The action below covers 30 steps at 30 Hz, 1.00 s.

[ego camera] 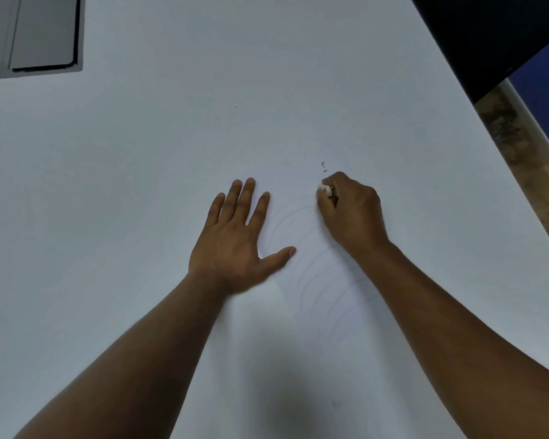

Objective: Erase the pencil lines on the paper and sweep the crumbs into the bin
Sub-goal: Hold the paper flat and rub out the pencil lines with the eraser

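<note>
Your right hand [351, 213] had its grip curled tight round a small white block eraser [325, 189], only a corner of it showing at the fingertips, pressed onto the thin white sheet of paper [327, 280] lying on the pale grey desk [140, 153]. Your left hand [235, 236] lay flat with fingers spread, grip holding nothing, palm pressing on the sheet's left edge. The paper looked light, limp and easy to crease or skid, so I judge that flat palm close beside the rubbing spot was the right hold; the eraser seemed soft, best pinched low near its working end. Faint curved grey pencil lines [311, 280] fanned across the sheet between your hands and back toward your right forearm, most unerased. A few dark crumbs [324, 167] sat just beyond the eraser. No bin showed.
</note>
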Each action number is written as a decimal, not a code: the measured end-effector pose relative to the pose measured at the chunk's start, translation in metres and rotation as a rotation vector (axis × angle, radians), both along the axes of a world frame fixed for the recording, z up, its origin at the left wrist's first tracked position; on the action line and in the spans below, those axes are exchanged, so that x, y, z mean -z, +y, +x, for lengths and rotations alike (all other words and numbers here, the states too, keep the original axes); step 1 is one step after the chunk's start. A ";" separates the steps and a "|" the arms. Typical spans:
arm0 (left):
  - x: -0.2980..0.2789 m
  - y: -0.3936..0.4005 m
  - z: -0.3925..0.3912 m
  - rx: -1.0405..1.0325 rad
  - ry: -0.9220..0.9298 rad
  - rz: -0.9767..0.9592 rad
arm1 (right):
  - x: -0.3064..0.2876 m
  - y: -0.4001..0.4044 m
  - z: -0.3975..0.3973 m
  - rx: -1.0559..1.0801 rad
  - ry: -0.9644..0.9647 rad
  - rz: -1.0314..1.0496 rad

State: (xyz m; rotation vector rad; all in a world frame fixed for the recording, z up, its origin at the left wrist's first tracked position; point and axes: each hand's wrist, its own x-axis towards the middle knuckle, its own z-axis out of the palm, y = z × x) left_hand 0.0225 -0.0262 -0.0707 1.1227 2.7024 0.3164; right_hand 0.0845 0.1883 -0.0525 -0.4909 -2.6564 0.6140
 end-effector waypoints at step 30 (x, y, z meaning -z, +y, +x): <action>0.001 -0.001 0.001 -0.004 0.011 0.003 | -0.008 0.019 -0.019 0.253 -0.084 -0.064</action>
